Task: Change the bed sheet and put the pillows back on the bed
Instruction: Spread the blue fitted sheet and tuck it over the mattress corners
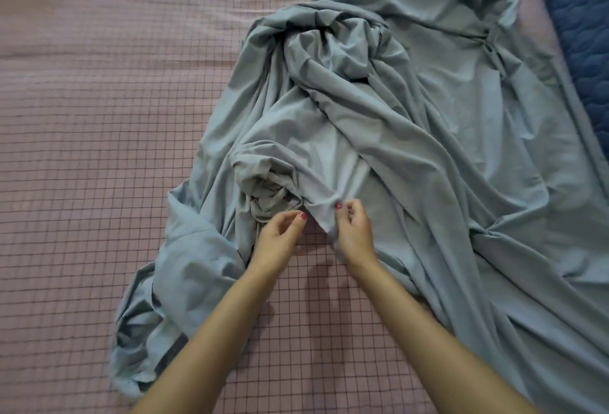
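Grey-blue sheet (395,136) lies bunched in a heap on the bed, over the pink checked mattress cover (99,150); its bulk runs away from the person and to the right, toward the blue quilted pad (580,18) at the bed's edge. Right hand (354,232) pinches the sheet's near edge, fingers curled on the fabric. Left hand (280,232) sits just beside it, fingers loosely curled, close to the cloth; contact is unclear, likely holding nothing. Both hands are at the near edge, the right one already on it. Next move probably means finding a corner and spreading the sheet left. No pillows in view.
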